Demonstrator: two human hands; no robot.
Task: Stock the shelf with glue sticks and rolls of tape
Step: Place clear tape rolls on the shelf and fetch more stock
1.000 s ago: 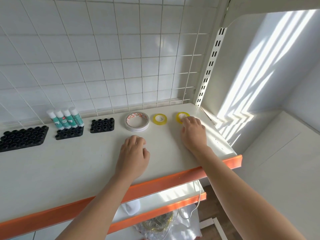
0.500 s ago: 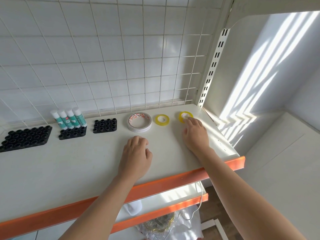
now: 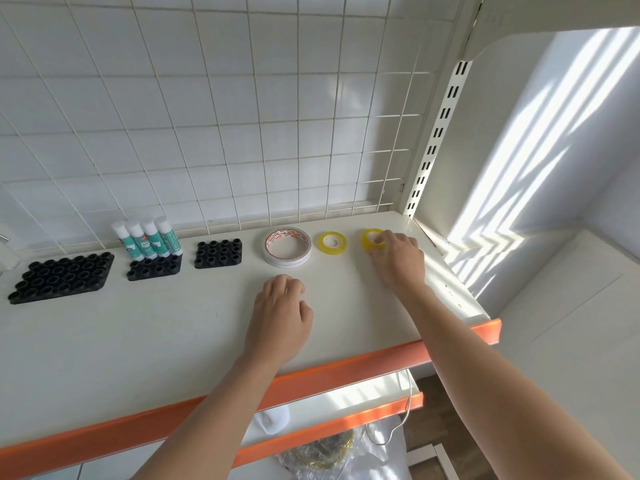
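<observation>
Setting: a white shelf [image 3: 121, 348] with an orange front lip is seen from above, backed by a white wire grid [image 3: 242, 116]; a lower shelf and a bag of goods are glimpsed beneath.
Glue sticks: four glue sticks [image 3: 147, 239] are stood upright in the back row of the middle black holder [image 3: 156, 270], at the rear left of the shelf, presumably so the labels face forward.
Other holders: a larger black holder [image 3: 59, 280] to the left and a small black holder [image 3: 218, 252] to the right are left unfilled, so more sticks appear to be expected.
Tape row: a large white roll [image 3: 286, 251], a small yellow roll [image 3: 331, 242] and a second yellow roll [image 3: 372, 239] are laid flat in a line along the back, apart from one another.
Right hand: the right hand [image 3: 398, 259] is laid on the second yellow roll, its fingertips touching the ring; a pinch cannot be confirmed. The roll is judged to be being set or nudged into line.
Left hand: the left hand [image 3: 280, 317] is rested on the bare shelf in front of the white roll, fingers loosely curled, nothing held, probably as a brace.
Progress: stocking is judged partly done.
</observation>
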